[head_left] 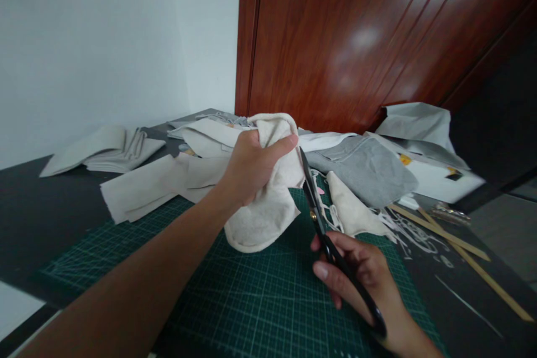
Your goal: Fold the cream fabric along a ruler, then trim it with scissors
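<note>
My left hand [262,165] pinches a cream cloth piece [262,224] with a curved, seamed edge and lifts it over the green cutting mat [268,302]. In my right hand [356,274] is a pair of black-handled scissors [312,193], the blades pointing up and away from me. The blade tips are right beside the cloth's right edge, near my left thumb. Whether the blades touch the fabric I cannot tell. Another cream cloth piece [354,207] lies on the mat just right of the scissors.
Folded pale fabric [104,148] and cloth strips [146,184] lie at the left. Grey fabric [364,168] is heaped at the back, before a wooden door [335,39]. Wooden rulers [474,263], thread scraps [423,238] and a thin metal rod [467,305] lie at the right.
</note>
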The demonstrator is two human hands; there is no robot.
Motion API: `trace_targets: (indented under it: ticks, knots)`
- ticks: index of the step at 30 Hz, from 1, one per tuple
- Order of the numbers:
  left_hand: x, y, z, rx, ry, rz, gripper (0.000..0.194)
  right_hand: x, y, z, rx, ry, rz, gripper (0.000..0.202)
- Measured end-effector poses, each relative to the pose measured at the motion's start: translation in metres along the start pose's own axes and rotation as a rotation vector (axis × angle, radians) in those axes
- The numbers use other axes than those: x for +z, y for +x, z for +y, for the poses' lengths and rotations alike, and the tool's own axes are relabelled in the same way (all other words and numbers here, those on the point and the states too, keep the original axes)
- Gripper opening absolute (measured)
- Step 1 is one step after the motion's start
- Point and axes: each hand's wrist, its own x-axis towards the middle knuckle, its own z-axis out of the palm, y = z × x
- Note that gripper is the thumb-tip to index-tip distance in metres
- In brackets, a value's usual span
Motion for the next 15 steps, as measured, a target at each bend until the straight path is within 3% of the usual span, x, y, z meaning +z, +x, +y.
trace_targets:
  ticks: [15]
  knots:
    - [0.0003, 0.0005, -0.0008, -0.004, 0.017, 0.025, 0.033, 0.0010, 0.0003, 0.0027, -0.008, -0.030, 0.030, 0.029]
